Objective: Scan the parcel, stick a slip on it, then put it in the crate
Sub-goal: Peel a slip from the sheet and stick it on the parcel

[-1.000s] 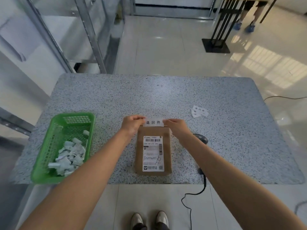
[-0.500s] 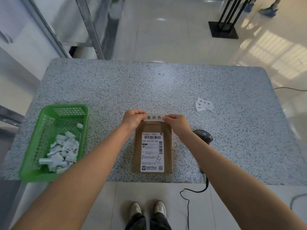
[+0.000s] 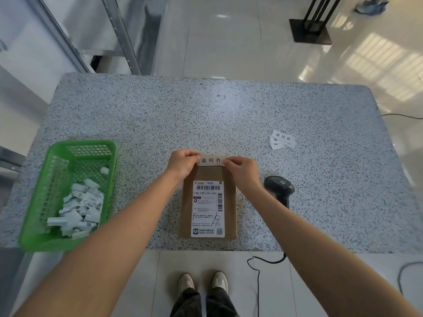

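Observation:
A flat brown parcel (image 3: 229, 202) with a white shipping label lies near the front edge of the speckled table (image 3: 206, 115). A white slip (image 3: 210, 160) with black characters sits across the parcel's far edge. My left hand (image 3: 182, 164) pinches the slip's left end and my right hand (image 3: 241, 171) pinches its right end. A green crate (image 3: 109, 177) stands at the table's front left, holding several crumpled white paper scraps.
A black handheld scanner (image 3: 280, 188) lies just right of the parcel, its cable hanging over the front edge. A few spare slips (image 3: 282, 139) lie further right. A metal frame stands behind the table at left. My feet show below the table.
The view has tilted down and closer. Both hands have kept hold of the slip, which has come down onto the parcel's far edge.

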